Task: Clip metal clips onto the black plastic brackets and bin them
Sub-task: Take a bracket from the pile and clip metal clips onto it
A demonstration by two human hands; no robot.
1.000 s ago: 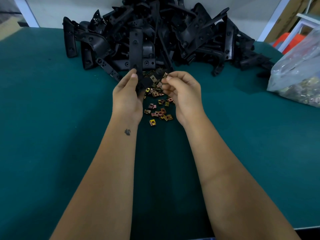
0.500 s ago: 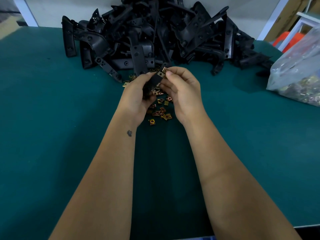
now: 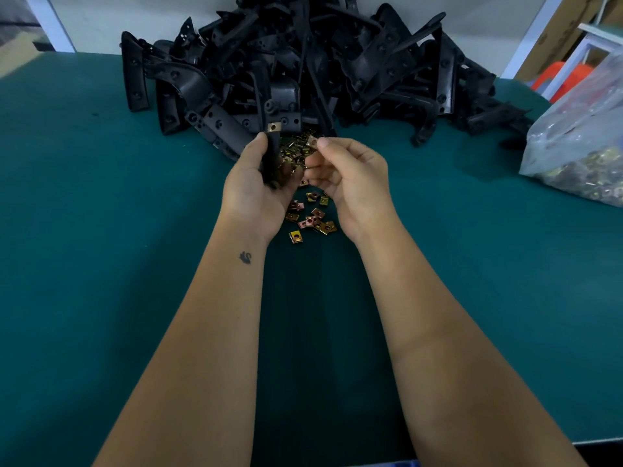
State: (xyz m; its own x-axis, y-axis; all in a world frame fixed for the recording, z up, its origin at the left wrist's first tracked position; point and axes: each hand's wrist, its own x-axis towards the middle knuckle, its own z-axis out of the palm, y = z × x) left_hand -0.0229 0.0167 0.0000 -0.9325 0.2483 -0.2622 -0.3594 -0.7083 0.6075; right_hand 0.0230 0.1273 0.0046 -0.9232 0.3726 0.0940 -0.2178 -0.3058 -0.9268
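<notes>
L hand (image 3: pixel 253 190) grips a black bracket (image 3: pixel 271 153) – thumb and fingers curled round its lower part, bracket upright, its far end poking above the thumb. A metal clip (image 3: pixel 273 126) sits on that far end, already on the plastic. R hand (image 3: pixel 350 183) is just right of it, not touching the bracket; thumb and forefinger pinch a second clip (image 3: pixel 313 141) at the fingertips, other fingers loosely curled under.

Both hands hover over the green table (image 3: pixel 101 230), about centre. Below and between them lies a scatter of loose clips (image 3: pixel 312 219) – gold and copper-toned squares w/ a hole each, some overlapping; more of them run on toward the far side under the hands.

Far centre: big heap of brackets (image 3: pixel 303 62), black, tangled, piled against the white wall (image 3: pixel 101 25). Its near edge comes close to the hands.

Far right: clear plastic bag (image 3: pixel 580 143) w/ more clips inside, resting on the table edge. Behind it something orange (image 3: pixel 556 79), can't tell what. Small dark tattoo (image 3: pixel 245 257) on the L wrist.
</notes>
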